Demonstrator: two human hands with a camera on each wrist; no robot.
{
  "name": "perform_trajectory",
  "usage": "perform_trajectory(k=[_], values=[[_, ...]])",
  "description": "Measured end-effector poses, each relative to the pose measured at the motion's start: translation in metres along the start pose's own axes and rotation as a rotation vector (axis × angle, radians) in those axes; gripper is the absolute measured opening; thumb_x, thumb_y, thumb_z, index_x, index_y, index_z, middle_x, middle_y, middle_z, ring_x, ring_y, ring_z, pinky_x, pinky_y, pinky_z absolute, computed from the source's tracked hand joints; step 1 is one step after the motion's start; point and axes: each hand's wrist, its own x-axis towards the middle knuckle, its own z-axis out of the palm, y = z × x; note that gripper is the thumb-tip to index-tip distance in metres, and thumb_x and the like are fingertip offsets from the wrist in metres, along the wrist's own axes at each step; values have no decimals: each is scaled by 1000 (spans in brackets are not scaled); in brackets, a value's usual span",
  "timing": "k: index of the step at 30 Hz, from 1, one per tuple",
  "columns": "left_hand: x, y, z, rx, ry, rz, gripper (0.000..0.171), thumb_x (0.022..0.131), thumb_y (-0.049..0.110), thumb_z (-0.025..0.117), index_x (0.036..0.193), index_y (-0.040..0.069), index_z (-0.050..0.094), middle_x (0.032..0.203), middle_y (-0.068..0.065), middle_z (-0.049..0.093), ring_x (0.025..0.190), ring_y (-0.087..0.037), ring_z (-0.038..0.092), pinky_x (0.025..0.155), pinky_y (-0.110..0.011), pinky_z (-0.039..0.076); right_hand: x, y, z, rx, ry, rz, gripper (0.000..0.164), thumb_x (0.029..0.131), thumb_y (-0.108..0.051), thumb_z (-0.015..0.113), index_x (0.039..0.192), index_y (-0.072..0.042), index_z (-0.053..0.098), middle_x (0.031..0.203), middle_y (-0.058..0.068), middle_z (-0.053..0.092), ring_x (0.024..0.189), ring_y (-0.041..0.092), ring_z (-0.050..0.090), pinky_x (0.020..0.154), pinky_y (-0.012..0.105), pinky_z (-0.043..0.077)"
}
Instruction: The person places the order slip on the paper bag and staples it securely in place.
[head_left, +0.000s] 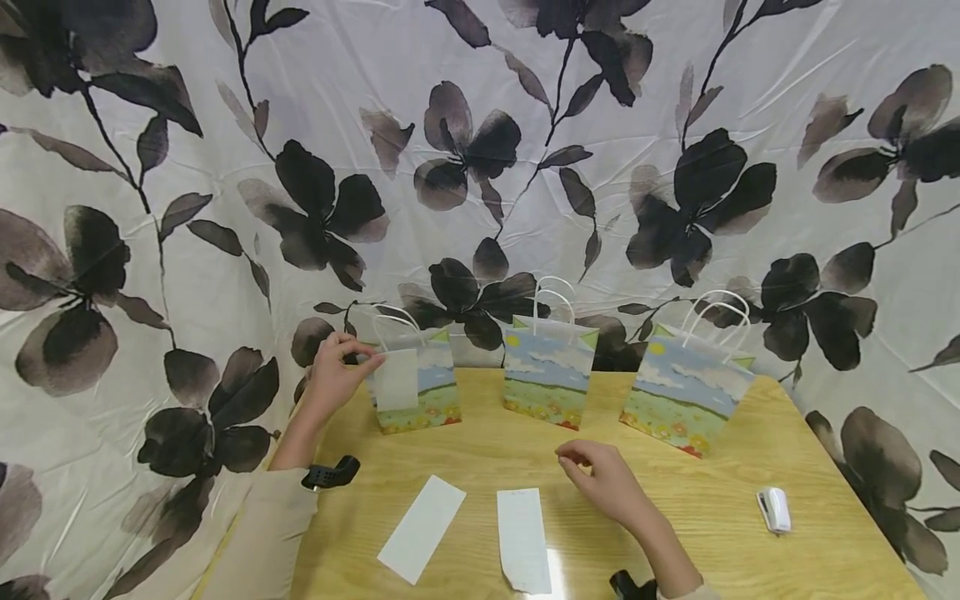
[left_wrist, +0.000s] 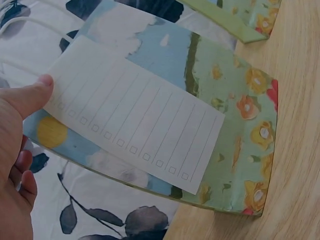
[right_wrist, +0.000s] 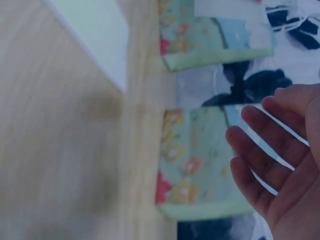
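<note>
My left hand (head_left: 336, 379) pinches the top of a white lined checklist slip (left_wrist: 135, 112), which lies against the front of the left paper gift bag (head_left: 438, 383). In the left wrist view the thumb rests on the slip's top end, with a column of small checkboxes down one side. The bag is printed with sky, a sun and flowers and has white handles. My right hand (head_left: 603, 483) holds nothing, its fingers loosely bent over the table, in front of the middle gift bag (head_left: 547, 379).
A third matching gift bag (head_left: 682, 392) stands at the right. Two more paper slips, a plain-looking one (head_left: 422, 530) and a lined one (head_left: 523, 537), lie on the wooden table (head_left: 480, 454) near its front. A small white stapler (head_left: 774, 510) sits at the right. Behind hangs a floral curtain (head_left: 570, 225).
</note>
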Motion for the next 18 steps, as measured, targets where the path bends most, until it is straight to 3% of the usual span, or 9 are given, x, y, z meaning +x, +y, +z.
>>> perform_trajectory(k=[9,18], values=[[-1,-3,2,-21,-11,-6,13,86,18,77,89,7,73,99,-5,50,94,-28,49,77,-37,37,63,-37,11,24,-32,-148,16,98,-18,61,109,-12,72,98,-3,71,86,10,65,75,31,53],[2,-3,7,-47,9,35,12,85,19,78,88,9,73,91,-9,57,84,-25,51,75,-31,41,121,-67,16,30,0,-184,12,96,-14,64,104,-10,72,99,0,69,90,15,64,72,31,53]])
